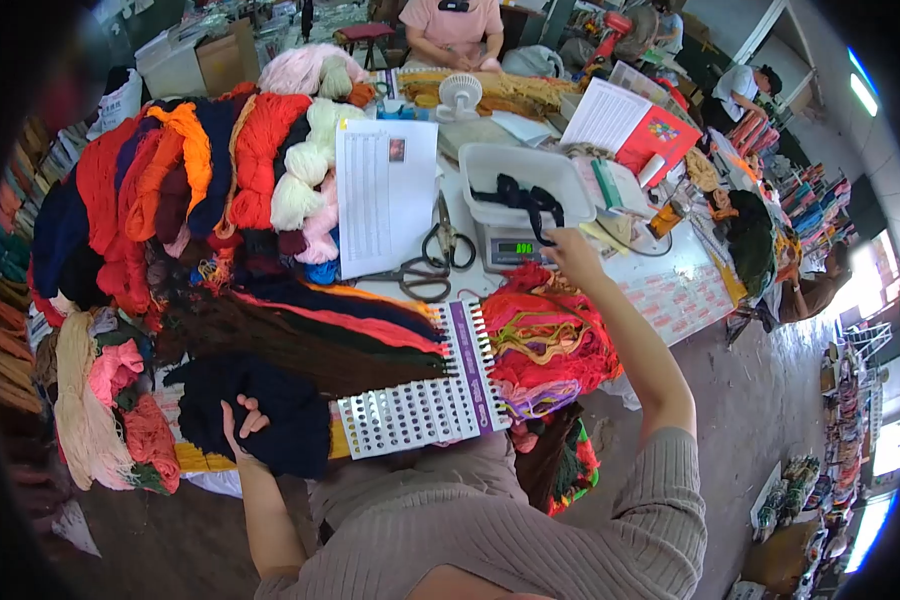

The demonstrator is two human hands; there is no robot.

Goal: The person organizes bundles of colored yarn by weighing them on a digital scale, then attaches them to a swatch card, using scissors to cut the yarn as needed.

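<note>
My left hand (246,424) is curled around a bundle of dark navy yarn (295,415) at the table's near left edge. My right hand (573,254) reaches forward to the digital scale (516,250), its fingers closed on the end of a dark navy yarn strand (515,196). This strand lies in a translucent plastic tub (478,160) on the scale and hangs over its front rim. Between my hands lies a white punched card (410,418) with a purple strip, with brown, navy, pink and orange yarns (370,325) fanned to its left.
Two pairs of scissors (450,246) lie beside a printed sheet (385,200). Heaped yarn skeins (265,150) fill the left side. A red tangle of yarn (550,335) lies below the scale. A small white fan (460,95) stands behind the tub; a person (452,30) sits across.
</note>
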